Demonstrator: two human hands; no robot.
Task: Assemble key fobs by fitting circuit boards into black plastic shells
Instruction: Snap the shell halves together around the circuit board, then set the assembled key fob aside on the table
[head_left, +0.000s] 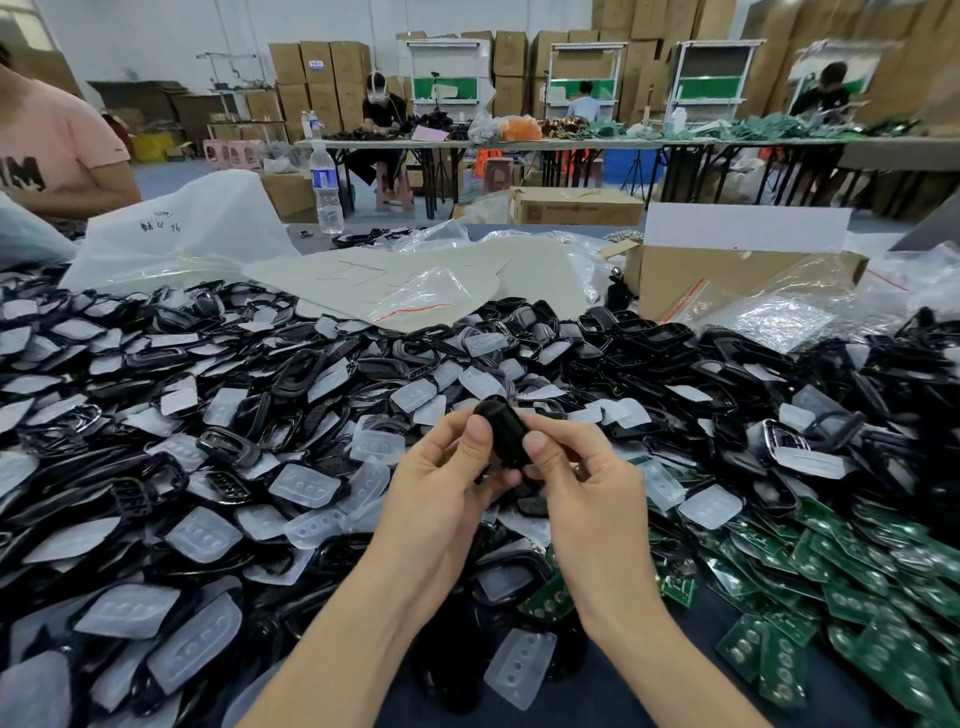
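Both hands grip one black shell above the heaped desk.
Left hand (441, 483) and right hand (587, 478) have fingers clamped on the black shell (501, 434); loose parts crowd left and far, circuit boards (831, 597) right, and bare desk (623, 691) shows only near.

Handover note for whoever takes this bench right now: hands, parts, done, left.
Left hand and right hand both grip one black shell above the pile, thumbs on top.
Loose shells and clear button pads cover the table left and centre; green circuit boards are heaped at right.
Done: cannot tell whether the held shell has its board.
Left: large piles of shells and boards unassembled.
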